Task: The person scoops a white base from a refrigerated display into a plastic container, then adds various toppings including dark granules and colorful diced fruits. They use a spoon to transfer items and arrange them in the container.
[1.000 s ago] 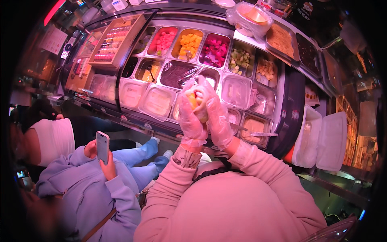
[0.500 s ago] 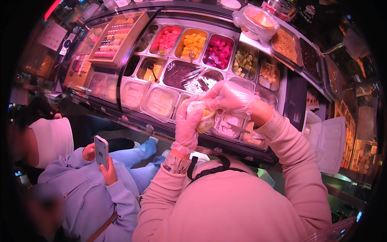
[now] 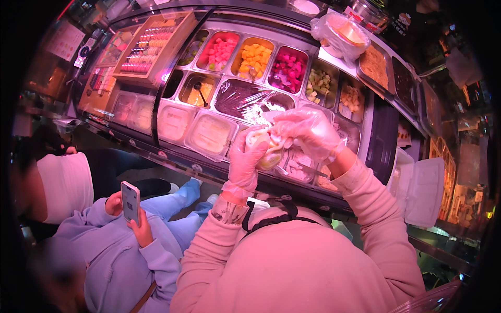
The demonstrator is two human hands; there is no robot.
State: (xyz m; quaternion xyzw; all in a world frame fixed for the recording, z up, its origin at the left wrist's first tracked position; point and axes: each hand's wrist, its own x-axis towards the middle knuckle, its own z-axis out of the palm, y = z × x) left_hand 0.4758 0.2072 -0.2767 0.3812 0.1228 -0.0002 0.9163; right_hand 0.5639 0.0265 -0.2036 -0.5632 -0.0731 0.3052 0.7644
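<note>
Both my hands wear clear plastic gloves. My left hand (image 3: 244, 163) is cupped round a soft, pale-skinned filled sweet (image 3: 271, 156), with a yellowish-green filling showing at its lower side. Over the top of it, my right hand (image 3: 309, 131) bends its fingers down and pinches the pale skin; its fingertips are partly hidden. Beneath the hands is a tub of white cream (image 3: 297, 166) with a flat spatula (image 3: 311, 169) lying across it. Just beyond is a steel pan of dark purple filling (image 3: 237, 101), partly covered by cling film.
Behind stand pans of pink cubes (image 3: 220, 48), mango cubes (image 3: 254, 58) and magenta fruit (image 3: 287, 69). Lidded tubs (image 3: 210, 134) line the near left edge. An open white foam box (image 3: 422, 193) is at right. Left of me, a seated person holds a phone (image 3: 130, 202).
My right hand has turned and shifted slightly right and down, its fingers now bent over the top of the sweet. The left hand keeps its hold. The view has shifted slightly.
</note>
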